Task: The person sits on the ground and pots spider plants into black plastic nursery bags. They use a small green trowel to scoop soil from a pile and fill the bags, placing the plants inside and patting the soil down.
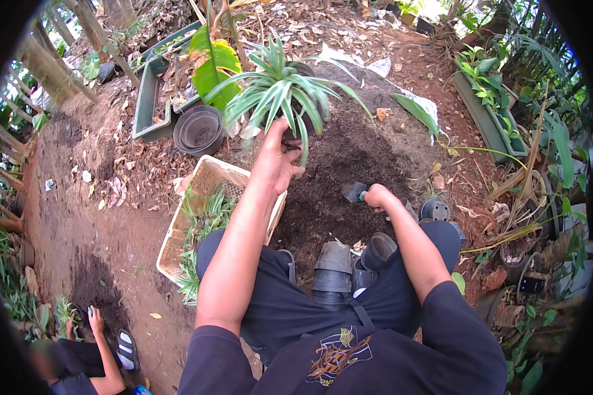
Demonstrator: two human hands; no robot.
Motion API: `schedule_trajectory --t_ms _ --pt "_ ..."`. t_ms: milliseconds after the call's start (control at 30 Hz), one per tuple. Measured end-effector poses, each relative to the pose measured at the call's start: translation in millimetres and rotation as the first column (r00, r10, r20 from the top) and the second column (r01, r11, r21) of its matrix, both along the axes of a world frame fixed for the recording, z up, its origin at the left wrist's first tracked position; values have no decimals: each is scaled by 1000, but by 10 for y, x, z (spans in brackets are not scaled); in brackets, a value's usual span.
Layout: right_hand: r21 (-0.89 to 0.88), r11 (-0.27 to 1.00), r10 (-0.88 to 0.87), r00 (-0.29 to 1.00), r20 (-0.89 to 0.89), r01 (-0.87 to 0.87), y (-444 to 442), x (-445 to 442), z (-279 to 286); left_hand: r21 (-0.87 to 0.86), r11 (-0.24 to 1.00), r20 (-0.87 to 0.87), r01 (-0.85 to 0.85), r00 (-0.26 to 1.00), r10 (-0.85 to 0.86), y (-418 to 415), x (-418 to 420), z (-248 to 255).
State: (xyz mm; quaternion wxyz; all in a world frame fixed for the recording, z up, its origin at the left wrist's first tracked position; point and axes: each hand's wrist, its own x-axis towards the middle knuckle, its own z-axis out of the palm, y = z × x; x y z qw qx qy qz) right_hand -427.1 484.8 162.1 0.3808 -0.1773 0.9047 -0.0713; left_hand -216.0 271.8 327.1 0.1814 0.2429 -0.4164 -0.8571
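Observation:
My left hand [280,163] is raised at the near side of a spider plant [286,94] with green and white striped leaves. Leaves hide part of the fingers, and a dark pot shows dimly behind them; the exact hold cannot be made out. Lower and to the right, my right hand [379,197] is closed on the green handle of a small trowel [353,191], whose dark blade rests at the heap of dark soil [326,163]. Black plastic nursery pots [332,266] stand stacked between my legs, with another black pot [378,251] tilted beside them.
A yellow plastic crate [170,242] of spider plants lies by my left knee. Beyond it are round black pots [198,129] and a green planter trough [150,98]. Another trough [489,123] stands at right. At lower left, a co-worker [91,360] sits near soil and a plant.

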Motion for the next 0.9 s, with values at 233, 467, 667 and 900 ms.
schedule_trajectory --t_ms 233,467,667,900 --pt "-216 959 -187 982 0 183 -394 220 -1071 83 996 -51 12 999 -7 -53 -49 9" --pt "-361 849 -337 922 193 386 -89 206 -1173 21 998 7 -54 998 54 -132 25 -60" --pt "-413 810 -356 908 220 417 -154 355 -1102 -12 992 29 -124 992 124 -157 -62 -170" --pt "-448 752 -375 873 312 483 -56 271 -1043 -55 989 3 -138 990 138 -116 -93 -154"
